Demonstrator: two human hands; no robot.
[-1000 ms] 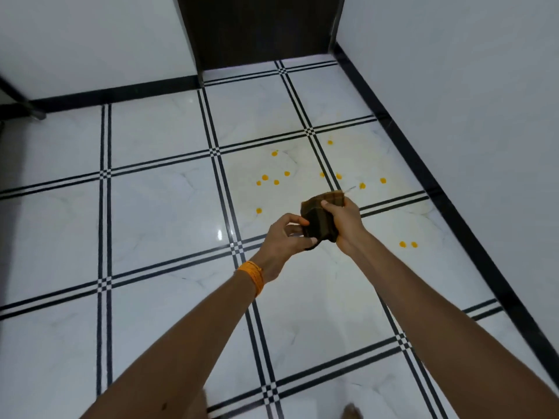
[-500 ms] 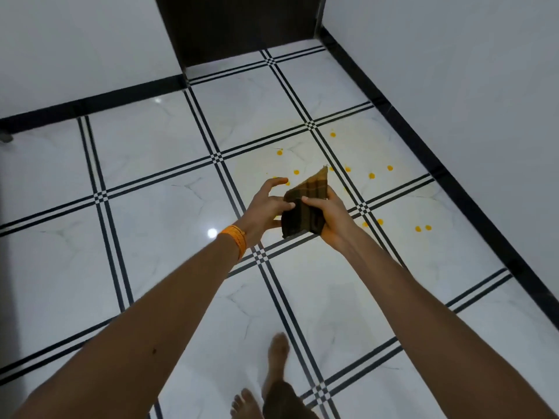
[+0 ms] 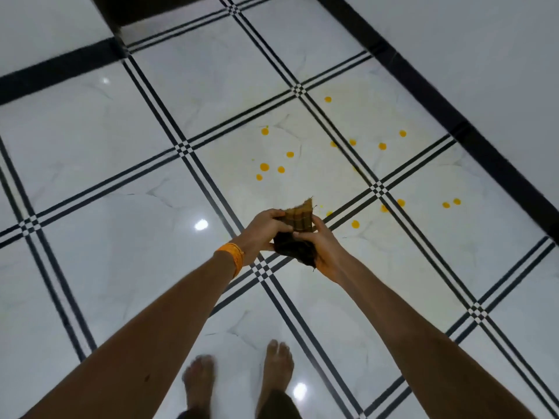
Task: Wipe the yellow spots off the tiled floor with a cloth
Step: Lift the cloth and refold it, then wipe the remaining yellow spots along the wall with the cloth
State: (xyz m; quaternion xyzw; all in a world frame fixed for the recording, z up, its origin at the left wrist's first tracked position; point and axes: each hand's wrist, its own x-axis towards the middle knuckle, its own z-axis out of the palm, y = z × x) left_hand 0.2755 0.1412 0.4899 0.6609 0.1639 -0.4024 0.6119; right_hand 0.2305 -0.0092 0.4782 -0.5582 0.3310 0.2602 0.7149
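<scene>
**Cloth held in 2 hands above the spotted floor**

- **Left arm and left hand** (image 3: 262, 234): the forearm enters from the lower left of the frame and reaches straight to the centre. An orange wristband (image 3: 233, 257) sits at the wrist. The fingers are curled over the upper left edge of the cloth, gripping it.
- **Right arm and right hand** (image 3: 326, 252): the forearm enters from the lower right and meets the left hand at the centre. The palm is cupped under the dark, bunched lower part of the cloth, with fingers closed on it.
- **Cloth** (image 3: 299, 223): brown and checked, folded, with 1 frayed corner pointing up. It is held between the 2 hands just below the centre of the frame, off the floor.
- **Yellow spots** (image 3: 264, 166): scattered over the tiles above and to the right of the cloth, in the centre and right of the frame. A few lie on or beside the black lines.
- **Tiled floor** (image 3: 121, 237): glossy white marble-look tiles divided by double black lines.
- **Bare feet** (image 3: 276, 367): 2, at the bottom centre, standing on the floor.
- **Wall** (image 3: 484, 55): pale, in the upper right, with a black skirting (image 3: 453, 116) at its base.
</scene>
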